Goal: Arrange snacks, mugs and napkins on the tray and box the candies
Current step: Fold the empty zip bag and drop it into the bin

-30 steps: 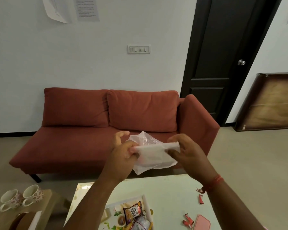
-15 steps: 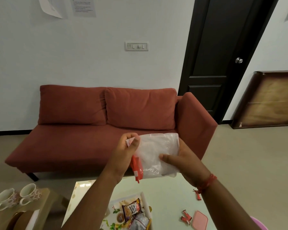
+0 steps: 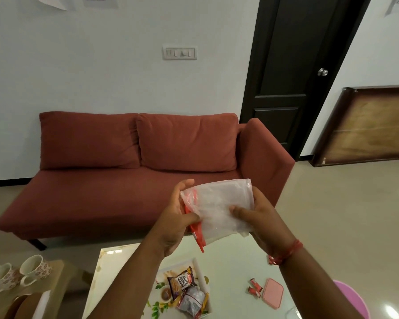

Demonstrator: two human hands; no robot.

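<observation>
I hold a clear plastic bag with a red strip (image 3: 219,207) in the air above the table's far edge. My left hand (image 3: 177,217) grips its left, red-striped end. My right hand (image 3: 256,217) holds its right side, thumb on top. Below on the white table (image 3: 237,261) lies a floral tray (image 3: 202,276) with a salted peanuts packet (image 3: 182,283) and a clear snack bag (image 3: 192,301). Red candies (image 3: 255,287) lie next to a pink box lid (image 3: 273,293). Two floral mugs (image 3: 16,276) stand on a low wooden table at the left.
A red sofa (image 3: 136,169) stands behind the table, against the white wall. A dark door (image 3: 293,72) is at the right, with a wooden board (image 3: 369,125) leaning beside it. A pink round object (image 3: 352,302) shows at the lower right.
The bag was stretched between pinching fingertips; it is now turned flat, its red strip showing, with both hands shifted to grip its sides. The view has tilted down slightly.
</observation>
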